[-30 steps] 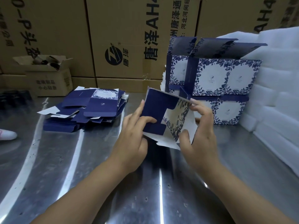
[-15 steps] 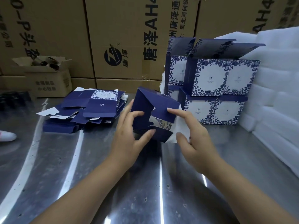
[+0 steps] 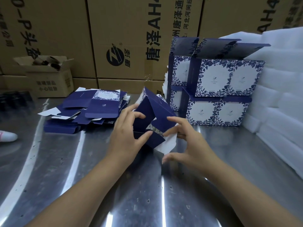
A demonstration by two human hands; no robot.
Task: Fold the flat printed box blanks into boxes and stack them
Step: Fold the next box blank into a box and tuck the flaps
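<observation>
A half-folded navy box blank with a white inner flap is held just above the steel table at the centre. My left hand grips its left side, fingers curled over a navy flap and thumb under the lower edge. My right hand pinches the right flap with its forefinger on top. A pile of flat navy blanks lies to the left. Finished blue-and-white floral boxes stand stacked in two rows at the back right, top lids open.
Large brown cartons wall off the back. A small open carton sits at the back left. White foam sheets are piled along the right side. A white object lies at the left edge.
The blank was turned from showing its floral inside to its navy outside and folded closer into a box shape. Both hands shifted their hold on the flaps.
</observation>
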